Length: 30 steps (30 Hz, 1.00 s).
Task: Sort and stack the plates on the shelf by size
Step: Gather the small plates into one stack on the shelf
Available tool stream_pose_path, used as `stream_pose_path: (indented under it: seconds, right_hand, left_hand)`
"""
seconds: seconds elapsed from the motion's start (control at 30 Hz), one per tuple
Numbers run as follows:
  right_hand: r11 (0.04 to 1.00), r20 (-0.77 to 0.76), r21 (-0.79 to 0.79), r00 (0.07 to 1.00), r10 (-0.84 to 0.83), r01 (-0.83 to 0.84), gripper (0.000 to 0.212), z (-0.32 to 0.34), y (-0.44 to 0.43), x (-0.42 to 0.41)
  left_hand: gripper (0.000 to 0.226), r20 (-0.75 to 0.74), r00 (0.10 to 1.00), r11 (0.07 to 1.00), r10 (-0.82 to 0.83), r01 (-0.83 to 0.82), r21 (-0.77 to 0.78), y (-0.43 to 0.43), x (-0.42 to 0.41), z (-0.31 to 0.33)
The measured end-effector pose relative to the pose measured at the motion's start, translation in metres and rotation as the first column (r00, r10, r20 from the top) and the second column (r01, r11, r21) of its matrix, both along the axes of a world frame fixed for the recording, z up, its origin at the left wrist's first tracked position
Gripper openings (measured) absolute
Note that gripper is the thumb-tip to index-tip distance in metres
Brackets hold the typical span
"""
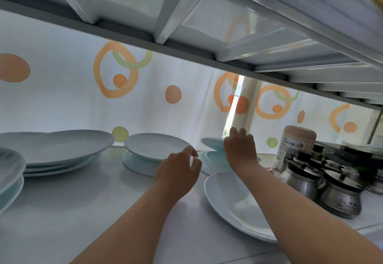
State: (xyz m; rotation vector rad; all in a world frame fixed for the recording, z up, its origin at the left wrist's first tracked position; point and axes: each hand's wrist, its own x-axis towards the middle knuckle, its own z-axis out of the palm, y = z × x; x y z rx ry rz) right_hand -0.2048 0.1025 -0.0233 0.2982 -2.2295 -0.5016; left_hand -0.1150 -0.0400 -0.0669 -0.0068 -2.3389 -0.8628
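Note:
White plates stand on a glossy white shelf [87,207]. A stack of large plates [62,147] sits at the back left, and another stack [10,172] is cut off by the left edge. A small plate [154,144] stands in the middle. My right hand [240,147] grips a small plate [212,142] at the back, lifted slightly above its reflection. My left hand [180,168] hovers between the two small plates with loosely curled fingers, holding nothing. A large plate [234,203] lies under my right forearm.
Steel jars with black lids [335,187] and a beige-lidded tub [296,143] crowd the right side. A slatted shelf [228,36] hangs low overhead. A curtain with orange circles [116,71] closes off the back.

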Motion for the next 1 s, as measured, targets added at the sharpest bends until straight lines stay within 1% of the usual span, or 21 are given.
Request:
stream_pose_path:
  seconds: [0.13, 0.17, 0.23, 0.27, 0.3, 0.33, 0.4, 0.43, 0.5, 0.6, 0.63, 0.7, 0.73, 0.77, 0.8, 0.9, 1.0]
  right_hand:
    - [0.993, -0.005, -0.114, 0.999, 0.039, -0.039, 0.023, 0.014, 0.019, 0.014]
    - [0.987, -0.021, -0.16, 0.999, 0.033, -0.036, 0.025, 0.018, 0.025, 0.016]
    - [0.962, -0.026, -0.258, 0.996, 0.091, -0.094, 0.027, 0.022, 0.037, 0.018]
    - [0.945, -0.036, -0.295, 0.99, 0.133, -0.138, 0.021, 0.024, 0.042, 0.02]
    - [0.923, -0.072, -0.336, 0.982, 0.174, -0.188, 0.011, 0.026, 0.047, 0.024]
    - [0.886, -0.132, -0.389, 0.967, 0.217, -0.252, 0.008, 0.027, 0.052, 0.027]
    - [0.776, -0.269, -0.525, 0.933, 0.238, -0.349, 0.023, 0.028, 0.063, 0.036]
    - [0.705, -0.294, -0.603, 0.926, 0.237, -0.372, 0.027, 0.028, 0.067, 0.043]
    - [0.551, -0.296, -0.745, 0.926, 0.233, -0.377, 0.031, 0.027, 0.076, 0.058]
    - [0.341, -0.219, -0.887, 0.934, 0.283, -0.312, 0.037, 0.027, 0.089, 0.08]
    - [0.237, -0.207, -0.928, 0.926, 0.317, -0.289, 0.038, 0.027, 0.092, 0.088]
    - [-0.034, -0.215, -0.975, 0.896, 0.389, -0.219, 0.033, 0.025, 0.099, 0.107]
    - [-0.145, -0.22, -0.974, 0.884, 0.413, -0.174, 0.029, 0.023, 0.101, 0.117]
    - [-0.219, -0.22, -0.966, 0.876, 0.429, -0.135, 0.025, 0.021, 0.105, 0.124]
    - [-0.259, -0.209, -0.961, 0.873, 0.441, -0.1, 0.021, 0.018, 0.108, 0.132]
    - [-0.333, -0.18, -0.943, 0.867, 0.465, -0.017, 0.016, 0.004, 0.119, 0.147]
    - [-0.384, -0.127, -0.919, 0.861, 0.492, 0.084, 0.014, -0.012, 0.127, 0.157]
  left_hand:
    - [0.022, -0.019, 1.0, 1.0, -0.013, 0.013, -0.021, 0.001, 0.001, 0.001]
    - [0.021, -0.025, 1.0, 1.0, -0.018, 0.018, -0.017, 0.001, 0.001, 0.002]
    - [0.019, -0.036, 0.999, 1.0, -0.028, 0.028, -0.004, 0.002, 0.004, 0.003]
    - [0.018, -0.041, 0.999, 0.999, -0.031, 0.032, 0.005, 0.002, 0.005, 0.004]
    - [0.017, -0.048, 0.998, 0.999, -0.034, 0.035, 0.013, 0.002, 0.007, 0.005]
    - [0.015, -0.06, 0.998, 0.999, -0.036, 0.037, 0.022, 0.003, 0.009, 0.006]
    - [0.013, -0.092, 0.995, 0.998, -0.037, 0.042, 0.043, 0.003, 0.013, 0.008]
    - [0.013, -0.11, 0.993, 0.997, -0.035, 0.042, 0.059, 0.003, 0.015, 0.009]
    - [0.013, -0.153, 0.988, 0.993, -0.023, 0.04, 0.108, 0.004, 0.018, 0.011]
    - [0.013, -0.184, 0.983, 0.984, -0.019, 0.051, 0.172, 0.004, 0.02, 0.012]
    - [0.013, -0.187, 0.982, 0.982, -0.029, 0.063, 0.179, 0.004, 0.02, 0.012]
    - [0.012, -0.181, 0.981, 0.98, -0.063, 0.095, 0.177, 0.005, 0.022, 0.011]
    - [0.012, -0.175, 0.981, 0.978, -0.084, 0.115, 0.172, 0.006, 0.024, 0.011]
    - [0.011, -0.167, 0.98, 0.976, -0.109, 0.138, 0.169, 0.006, 0.025, 0.01]
    - [0.011, -0.16, 0.978, 0.973, -0.135, 0.162, 0.167, 0.006, 0.026, 0.011]
    - [0.011, -0.152, 0.967, 0.96, -0.204, 0.228, 0.161, 0.005, 0.028, 0.01]
    - [0.012, -0.109, 0.959, 0.951, -0.262, 0.275, 0.139, 0.005, 0.03, 0.009]
